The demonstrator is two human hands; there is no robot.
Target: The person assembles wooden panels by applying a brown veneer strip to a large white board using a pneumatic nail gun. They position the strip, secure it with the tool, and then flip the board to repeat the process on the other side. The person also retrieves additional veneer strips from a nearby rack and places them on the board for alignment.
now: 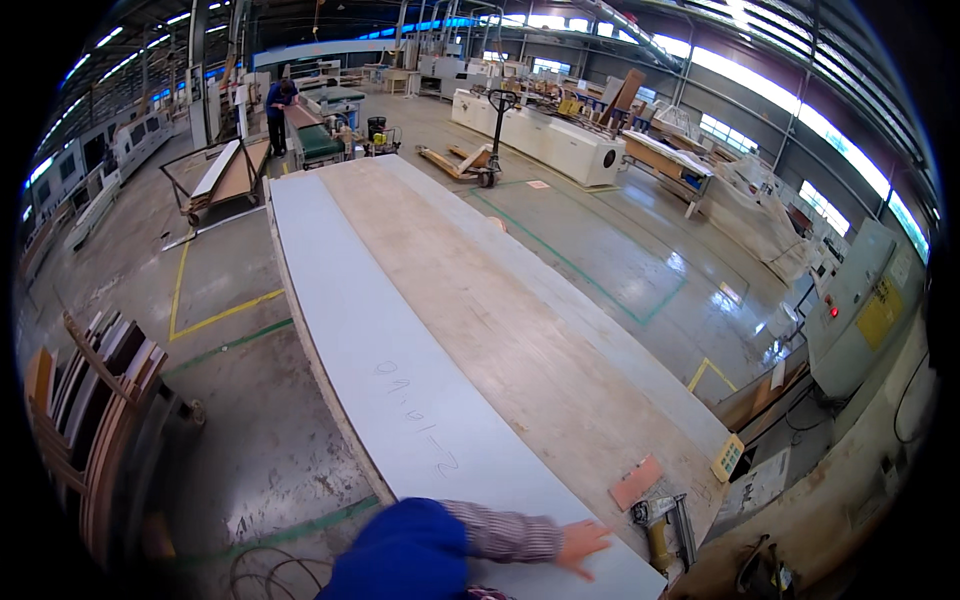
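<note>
One hand (582, 545) lies flat with fingers spread on the long grey panel (400, 380), at its near end by the bottom edge. It holds nothing; the grip is apart, palm down on the board. The arm comes in from the lower left in a blue sleeve (410, 555) with a striped cuff. Which hand this is cannot be told for sure; it reads as the right, reaching across. The other hand is out of view.

The grey panel rests on the table (540, 340), a long bare wood surface stretching away, with a second pale strip along its far side. Faint handwriting on the panel, not legible here. A nail gun (660, 525) lies just right of the hand near the table's corner, partly cut off by the rim. Beside it sit a reddish block (636, 482) and a small keypad (727, 458).

Far off, a pallet jack (492, 135) and a person (280, 110) at a machine, small and hard to make out. Stacked boards (90, 410) at left, blurred by the lens edge.
</note>
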